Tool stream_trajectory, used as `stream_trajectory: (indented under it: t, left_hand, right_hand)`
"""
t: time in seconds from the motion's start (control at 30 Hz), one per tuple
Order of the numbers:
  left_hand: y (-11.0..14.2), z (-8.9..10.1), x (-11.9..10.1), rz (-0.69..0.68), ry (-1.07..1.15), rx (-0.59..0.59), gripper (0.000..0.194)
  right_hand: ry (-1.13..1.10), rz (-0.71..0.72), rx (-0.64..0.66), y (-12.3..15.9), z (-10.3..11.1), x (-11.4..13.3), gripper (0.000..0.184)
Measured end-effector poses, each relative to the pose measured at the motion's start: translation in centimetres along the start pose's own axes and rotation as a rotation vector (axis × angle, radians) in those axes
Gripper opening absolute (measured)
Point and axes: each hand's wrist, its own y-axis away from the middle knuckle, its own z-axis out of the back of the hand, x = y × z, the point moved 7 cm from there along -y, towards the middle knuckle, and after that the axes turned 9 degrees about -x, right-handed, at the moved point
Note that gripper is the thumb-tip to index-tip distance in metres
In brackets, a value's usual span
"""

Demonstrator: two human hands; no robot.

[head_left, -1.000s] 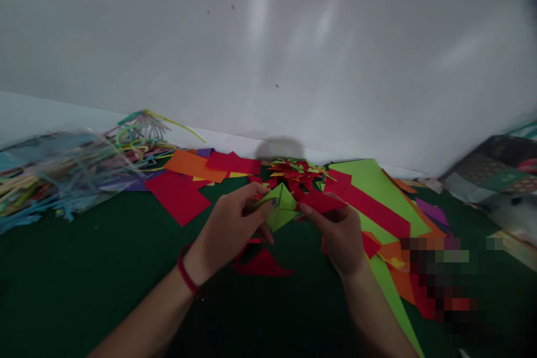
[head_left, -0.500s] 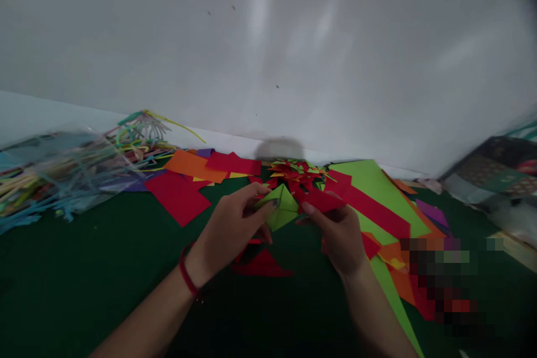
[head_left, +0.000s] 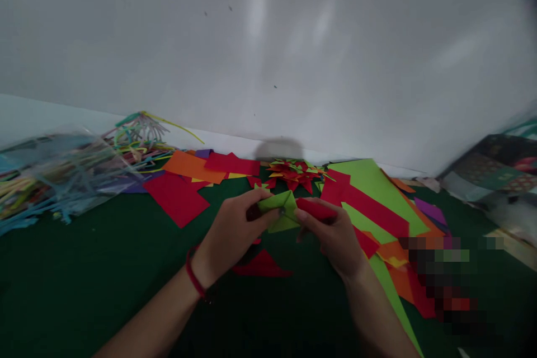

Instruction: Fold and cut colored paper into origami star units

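Note:
A folded piece of green paper (head_left: 282, 217) is pinched between the thumb and fingers of my left hand (head_left: 235, 229), which wears a red band at the wrist. Close on its right, my right hand (head_left: 338, 235) grips a folded piece of red paper (head_left: 316, 210). The two papers meet or nearly meet; whether they are joined I cannot tell. Below the hands, another folded red paper (head_left: 264, 264) lies on the dark green tabletop (head_left: 104, 279). Just beyond the hands stands a spiky red and green paper star (head_left: 296, 172).
Red sheets (head_left: 178, 198) and an orange sheet (head_left: 195, 166) lie at the back left, beside a clear bag of pipe cleaners (head_left: 75, 173). Large green sheets (head_left: 356, 170) and red strips (head_left: 377, 210) spread on the right. A white wall (head_left: 268, 56) rises behind.
The green paper has tilted and its upper point has moved lower and to the right. My right hand has shifted slightly left, turning the red paper so less of its face shows.

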Motion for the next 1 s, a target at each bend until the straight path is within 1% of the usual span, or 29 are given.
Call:
stream_trajectory:
  t: [0.03,0.07,0.13,0.17,0.2,0.27,0.33,0.43,0.63,0.7,0.87,1.0]
  left_hand:
    - [0.0,0.0,-0.1,-0.027,-0.013,-0.027,0.015]
    - [0.0,0.2,-0.3,-0.072,-0.031,-0.087,0.016]
    - [0.3,0.8,-1.3,-0.211,-0.102,-0.243,0.026]
    - [0.6,0.8,-1.8,-0.287,-0.154,-0.292,0.029]
    - [0.8,0.6,-2.4,-0.356,-0.213,-0.299,0.030]
    - [1.2,-0.4,-3.1,-0.444,-0.335,-0.222,0.030]
    - [1.4,-1.2,-3.2,-0.477,-0.427,-0.145,0.029]
    - [1.5,-1.9,-3.1,-0.507,-0.510,-0.092,0.026]
    - [1.4,-1.8,-3.1,-0.566,-0.575,-0.098,0.023]
    - [1.3,-1.7,-3.1,-0.560,-0.573,-0.084,0.023]
    - [1.3,-1.9,-3.0,-0.542,-0.571,-0.047,0.016]
    - [1.3,-1.9,-2.9,-0.527,-0.602,-0.040,0.013]
  right_hand:
    - [0.016,0.003,-0.006,0.0,0.0,0.0,0.023]
    - [0.032,0.013,-0.015,0.0,0.1,0.0,0.024]
    - [0.054,0.034,-0.038,-0.1,0.3,0.1,0.024]
    - [0.057,0.040,-0.051,-0.1,0.5,0.1,0.024]
    - [0.053,0.043,-0.064,-0.2,0.6,0.1,0.024]
    - [0.041,0.044,-0.086,-0.2,0.9,0.1,0.024]
    - [0.040,0.049,-0.098,-0.2,1.0,0.2,0.024]
    - [0.063,0.061,-0.101,-0.2,1.0,0.4,0.023]
    - [0.087,0.065,-0.107,-0.2,0.8,0.0,0.023]
    - [0.093,0.074,-0.099,-0.2,0.7,0.0,0.023]
    - [0.149,0.147,-0.072,-0.1,0.1,0.1,0.023]
    - [0.149,0.106,-0.042,-0.3,-0.3,-0.5,0.024]
